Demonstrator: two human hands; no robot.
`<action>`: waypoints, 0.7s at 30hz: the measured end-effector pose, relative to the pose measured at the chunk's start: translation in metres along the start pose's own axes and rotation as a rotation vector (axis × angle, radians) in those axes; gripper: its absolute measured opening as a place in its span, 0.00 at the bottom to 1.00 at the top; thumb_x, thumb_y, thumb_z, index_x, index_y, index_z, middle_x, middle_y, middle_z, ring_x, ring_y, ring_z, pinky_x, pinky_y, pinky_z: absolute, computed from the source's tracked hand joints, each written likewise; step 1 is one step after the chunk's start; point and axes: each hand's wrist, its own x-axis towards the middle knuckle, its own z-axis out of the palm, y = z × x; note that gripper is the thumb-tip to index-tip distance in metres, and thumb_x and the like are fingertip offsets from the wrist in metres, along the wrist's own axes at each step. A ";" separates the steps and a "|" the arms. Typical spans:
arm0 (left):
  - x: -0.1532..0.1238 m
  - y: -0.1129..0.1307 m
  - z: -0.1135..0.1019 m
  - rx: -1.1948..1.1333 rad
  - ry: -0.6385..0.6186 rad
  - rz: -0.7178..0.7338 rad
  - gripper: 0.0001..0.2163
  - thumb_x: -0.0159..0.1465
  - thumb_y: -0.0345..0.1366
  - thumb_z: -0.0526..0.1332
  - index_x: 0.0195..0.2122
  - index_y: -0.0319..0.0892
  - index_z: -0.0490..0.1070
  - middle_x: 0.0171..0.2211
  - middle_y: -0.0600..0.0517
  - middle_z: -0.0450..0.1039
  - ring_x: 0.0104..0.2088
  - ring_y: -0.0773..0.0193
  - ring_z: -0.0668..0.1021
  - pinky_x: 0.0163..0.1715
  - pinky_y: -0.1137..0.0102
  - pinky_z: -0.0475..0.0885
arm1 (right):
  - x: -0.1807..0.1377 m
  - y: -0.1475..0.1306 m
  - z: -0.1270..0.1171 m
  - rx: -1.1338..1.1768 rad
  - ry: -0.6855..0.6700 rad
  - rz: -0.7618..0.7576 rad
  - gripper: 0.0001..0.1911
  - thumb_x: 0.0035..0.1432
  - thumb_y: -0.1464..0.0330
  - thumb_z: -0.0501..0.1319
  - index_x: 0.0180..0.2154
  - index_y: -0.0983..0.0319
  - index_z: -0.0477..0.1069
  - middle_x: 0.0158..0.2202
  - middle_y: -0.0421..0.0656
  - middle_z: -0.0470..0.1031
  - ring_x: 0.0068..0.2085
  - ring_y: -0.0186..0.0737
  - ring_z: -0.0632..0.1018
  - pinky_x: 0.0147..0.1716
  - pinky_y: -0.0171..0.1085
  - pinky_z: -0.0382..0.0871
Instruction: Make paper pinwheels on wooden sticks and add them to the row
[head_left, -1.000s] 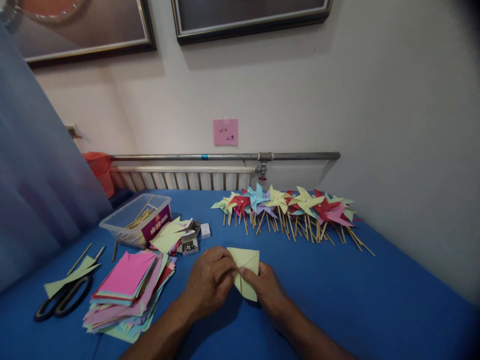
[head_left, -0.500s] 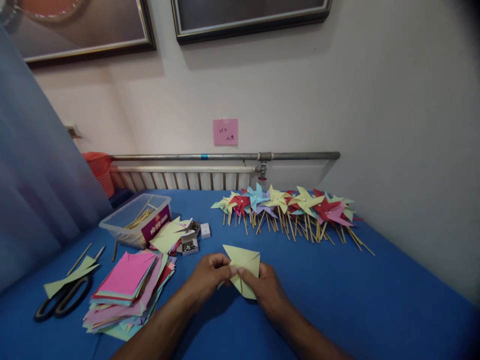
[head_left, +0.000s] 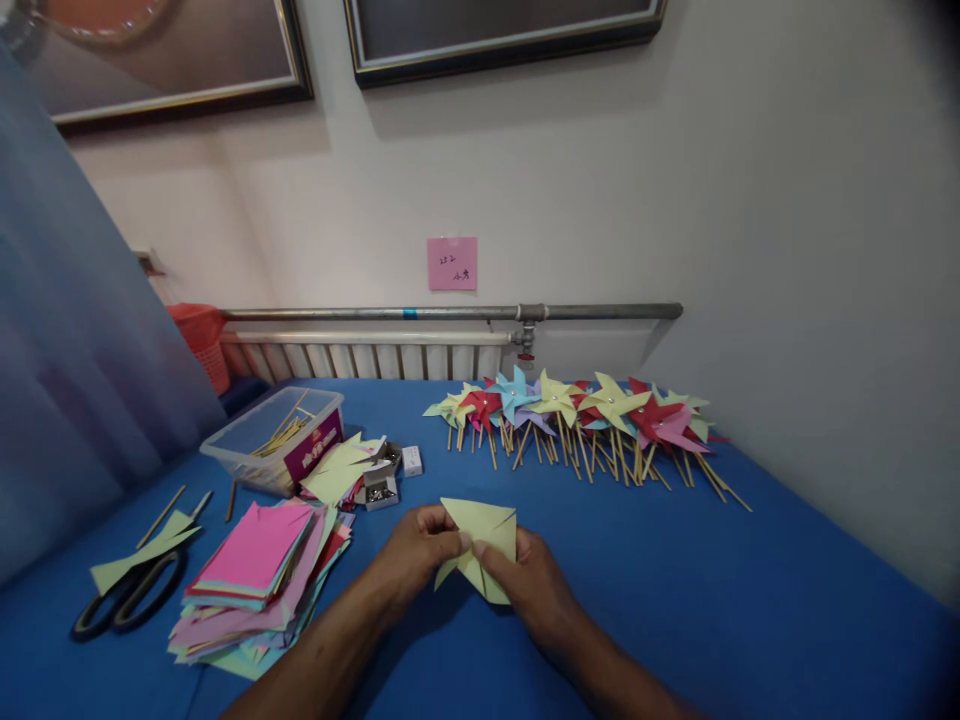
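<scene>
Between my two hands is a pale yellow paper square (head_left: 484, 520) with slits cut in from its corners. My left hand (head_left: 421, 548) pinches its left side, thumb near the centre, fingers behind the sheet. From the right, my right hand (head_left: 534, 582) grips it, with the thumb pressed on the front close to the other thumb. A corner of the paper sticks out below my left fingers. Whether anything else lies under the thumbs is hidden.
To the left lie stacked coloured paper (head_left: 251, 560), black-handled scissors (head_left: 146, 590) and a clear plastic box (head_left: 274, 430) with thin sticks. Small boxes of metal pins (head_left: 380, 492) stand beyond my left hand. Finished pinwheels (head_left: 559, 400) line the back right of the blue table (head_left: 697, 590).
The paper has tilted slightly and sunk a little in my hands. More of its lower left corner shows below my left fingers. Both hands keep their grip.
</scene>
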 end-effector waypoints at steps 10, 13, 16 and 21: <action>-0.002 0.000 0.000 -0.081 -0.067 -0.020 0.14 0.45 0.35 0.71 0.33 0.35 0.81 0.27 0.48 0.80 0.27 0.64 0.76 0.32 0.71 0.68 | -0.002 -0.002 0.003 0.031 -0.014 0.001 0.17 0.55 0.60 0.64 0.41 0.66 0.79 0.32 0.44 0.81 0.30 0.40 0.76 0.29 0.34 0.68; -0.002 -0.001 0.000 -0.080 -0.079 -0.010 0.13 0.46 0.35 0.70 0.33 0.34 0.80 0.26 0.48 0.79 0.27 0.65 0.76 0.31 0.71 0.68 | -0.002 -0.001 0.003 0.029 -0.015 0.012 0.18 0.55 0.60 0.63 0.42 0.66 0.79 0.31 0.44 0.80 0.30 0.41 0.76 0.29 0.34 0.67; -0.001 -0.003 -0.003 -0.094 -0.024 0.016 0.11 0.49 0.37 0.70 0.30 0.36 0.77 0.22 0.52 0.74 0.23 0.68 0.72 0.27 0.72 0.64 | -0.002 -0.001 0.002 0.015 -0.032 0.012 0.17 0.55 0.60 0.63 0.41 0.65 0.78 0.31 0.43 0.79 0.29 0.39 0.75 0.28 0.34 0.66; 0.003 0.003 -0.016 -0.039 0.132 0.134 0.15 0.48 0.38 0.71 0.36 0.38 0.75 0.25 0.55 0.72 0.25 0.71 0.71 0.29 0.74 0.64 | -0.003 -0.008 0.001 -0.014 -0.072 0.042 0.12 0.53 0.62 0.62 0.34 0.65 0.75 0.27 0.40 0.74 0.26 0.34 0.69 0.25 0.32 0.62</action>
